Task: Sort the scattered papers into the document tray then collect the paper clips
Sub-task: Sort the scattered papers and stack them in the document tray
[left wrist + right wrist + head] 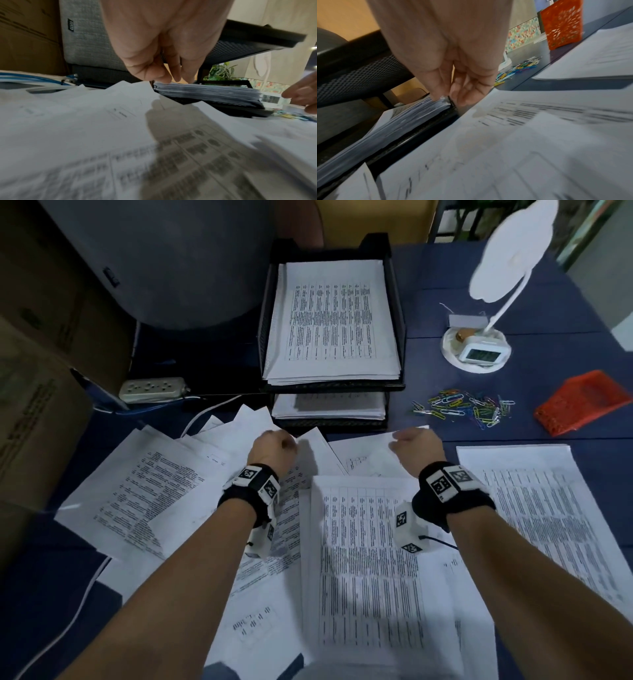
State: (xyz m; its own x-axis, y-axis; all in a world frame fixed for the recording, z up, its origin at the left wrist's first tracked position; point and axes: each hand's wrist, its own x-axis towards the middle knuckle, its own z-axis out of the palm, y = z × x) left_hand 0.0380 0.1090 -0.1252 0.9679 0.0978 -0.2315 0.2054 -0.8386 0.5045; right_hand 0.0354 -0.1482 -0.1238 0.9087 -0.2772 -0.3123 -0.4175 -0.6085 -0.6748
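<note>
Head view: document tray (397, 302), two tiers, stacked papers; both hands just before its lower tier. Left hand (272, 451) and right hand (416, 448) loosely curled, empty, above scattered papers (370, 559). Paper clips (466, 407) lie right of the right hand.

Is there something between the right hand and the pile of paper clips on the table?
Nothing visible blocks it. Bare blue tabletop lies between the right hand and the paper clips; the orange basket sits beyond them.

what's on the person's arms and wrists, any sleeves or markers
No sleeves: both forearms are bare. Each wrist wears a black strap carrying white blocks printed with black square tags, left wrist and right wrist. A white tagged box hangs under each wrist, and a thin black cable runs from the right one. Left hand and right hand wear nothing.
</note>
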